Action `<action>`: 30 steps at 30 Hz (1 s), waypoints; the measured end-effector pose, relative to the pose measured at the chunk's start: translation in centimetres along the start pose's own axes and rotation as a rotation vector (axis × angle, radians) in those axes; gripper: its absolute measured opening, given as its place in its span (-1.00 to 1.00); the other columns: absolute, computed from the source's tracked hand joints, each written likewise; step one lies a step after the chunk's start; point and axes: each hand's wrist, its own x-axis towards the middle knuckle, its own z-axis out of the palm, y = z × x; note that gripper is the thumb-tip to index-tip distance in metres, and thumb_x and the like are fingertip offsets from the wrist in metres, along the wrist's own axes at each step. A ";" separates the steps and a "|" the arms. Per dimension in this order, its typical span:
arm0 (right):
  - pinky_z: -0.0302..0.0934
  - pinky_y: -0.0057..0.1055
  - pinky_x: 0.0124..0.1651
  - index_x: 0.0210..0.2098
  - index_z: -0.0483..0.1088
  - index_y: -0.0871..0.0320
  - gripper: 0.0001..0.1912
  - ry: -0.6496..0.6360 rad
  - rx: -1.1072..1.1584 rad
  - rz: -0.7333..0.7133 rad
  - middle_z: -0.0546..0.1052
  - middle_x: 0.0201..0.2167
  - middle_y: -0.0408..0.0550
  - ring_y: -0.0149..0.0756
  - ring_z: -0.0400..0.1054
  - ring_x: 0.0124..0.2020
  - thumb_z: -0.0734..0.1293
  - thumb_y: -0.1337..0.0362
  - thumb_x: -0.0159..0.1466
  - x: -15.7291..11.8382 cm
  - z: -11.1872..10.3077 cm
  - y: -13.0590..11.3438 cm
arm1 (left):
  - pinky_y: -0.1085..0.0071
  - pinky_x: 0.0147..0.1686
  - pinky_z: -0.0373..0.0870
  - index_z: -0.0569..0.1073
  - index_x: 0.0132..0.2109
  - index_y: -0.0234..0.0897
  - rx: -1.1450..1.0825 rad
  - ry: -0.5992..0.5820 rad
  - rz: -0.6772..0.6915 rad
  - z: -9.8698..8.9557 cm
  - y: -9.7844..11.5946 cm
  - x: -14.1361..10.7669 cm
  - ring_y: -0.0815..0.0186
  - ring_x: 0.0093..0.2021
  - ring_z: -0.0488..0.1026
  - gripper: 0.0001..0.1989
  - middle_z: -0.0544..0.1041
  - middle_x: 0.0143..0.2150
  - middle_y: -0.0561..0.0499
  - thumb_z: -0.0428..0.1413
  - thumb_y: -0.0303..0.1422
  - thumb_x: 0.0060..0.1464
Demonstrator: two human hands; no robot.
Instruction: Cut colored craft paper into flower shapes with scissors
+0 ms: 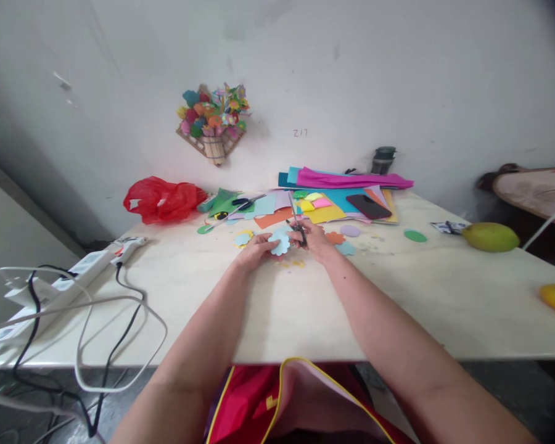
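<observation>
Over the middle of the table, my left hand (255,251) is closed on a light blue paper flower (280,242) with a scalloped edge. My right hand (315,240) grips a pair of scissors (298,230) with dark handles, its blades pointing up and away from me, just right of the flower. Beside my left hand lies a yellow and blue paper flower (243,238). Near my right hand are an orange paper flower (335,237), another light blue one (346,248) and a lilac paper oval (350,230). Small yellow scraps (298,263) lie below my hands.
Coloured sheets (333,213), a phone (369,206) and rolled pink sheeting (351,179) lie at the back. A red plastic bag (164,200) is back left. Power strips (87,265) with loose cables line the left edge. A green-yellow fruit (491,237) sits at right.
</observation>
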 end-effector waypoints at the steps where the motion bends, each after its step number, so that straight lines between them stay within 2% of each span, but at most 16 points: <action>1: -0.04 -0.54 -0.63 -0.24 0.37 0.12 -0.45 -0.008 -0.008 -0.001 0.43 -0.61 -0.25 -0.47 0.23 -0.66 0.56 0.12 -0.19 0.1 0.0 0.1 | 0.37 -0.41 0.46 0.52 -0.33 -0.38 0.001 -0.007 -0.004 -0.1 0.0 0.0 0.26 -0.45 0.50 -0.61 0.57 -0.45 -0.11 0.39 -0.18 -0.24; 5: -0.05 -0.55 -0.63 -0.27 0.36 0.11 -0.53 -0.040 -0.027 -0.027 0.40 -0.61 -0.27 -0.45 0.26 -0.63 0.53 0.19 -0.15 0.2 0.0 0.2 | 0.36 -0.38 0.47 0.54 -0.30 -0.39 0.011 -0.009 -0.020 -0.2 -0.1 0.1 0.24 -0.42 0.52 -0.61 0.59 -0.41 -0.15 0.38 -0.20 -0.24; 10: 0.17 -0.50 -0.52 -0.29 0.36 0.11 -0.59 -0.064 -0.011 -0.055 0.39 -0.60 -0.29 -0.46 0.28 -0.61 0.48 0.31 -0.14 0.1 0.1 0.2 | 0.34 -0.39 0.48 0.53 -0.37 -0.38 0.017 0.034 -0.036 0.2 0.1 0.0 0.28 -0.46 0.48 -0.62 0.57 -0.45 -0.11 0.40 -0.21 -0.30; 15: 0.18 -0.46 -0.51 -0.30 0.35 0.11 -0.59 -0.026 -0.033 -0.077 0.37 -0.62 -0.29 -0.42 0.28 -0.62 0.48 0.29 -0.16 0.3 0.2 0.5 | 0.39 -0.45 0.41 0.45 -0.48 -0.34 -0.013 0.144 -0.004 0.1 0.0 0.3 0.32 -0.53 0.46 -0.64 0.52 -0.53 -0.02 0.42 -0.27 -0.38; 19: 0.18 -0.45 -0.51 -0.29 0.34 0.11 -0.55 -0.022 -0.037 -0.080 0.37 -0.63 -0.28 -0.38 0.31 -0.61 0.49 0.24 -0.17 0.3 0.4 0.6 | 0.45 -0.52 0.33 0.42 -0.49 -0.32 -0.036 0.250 0.046 -0.2 -0.2 0.6 0.39 -0.59 0.40 -0.65 0.48 -0.58 0.04 0.42 -0.27 -0.37; 25: 0.10 -0.50 -0.59 -0.26 0.32 0.12 -0.50 -0.055 -0.021 -0.053 0.44 -0.62 -0.23 -0.35 0.37 -0.60 0.51 0.15 -0.15 0.1 0.2 0.6 | 0.45 -0.53 0.36 0.45 -0.47 -0.33 -0.072 0.292 0.084 -0.1 0.0 0.4 0.39 -0.58 0.41 -0.61 0.50 -0.55 0.05 0.43 -0.23 -0.41; 30: -0.07 -0.55 -0.66 -0.28 0.33 0.14 -0.49 0.040 0.046 -0.070 0.46 -0.65 -0.22 -0.42 0.30 -0.69 0.53 0.11 -0.16 0.2 -0.1 0.6 | 0.44 -0.52 0.43 0.47 -0.43 -0.36 -0.104 0.240 0.047 -0.2 0.0 0.3 0.36 -0.54 0.46 -0.55 0.53 -0.51 0.03 0.45 -0.22 -0.46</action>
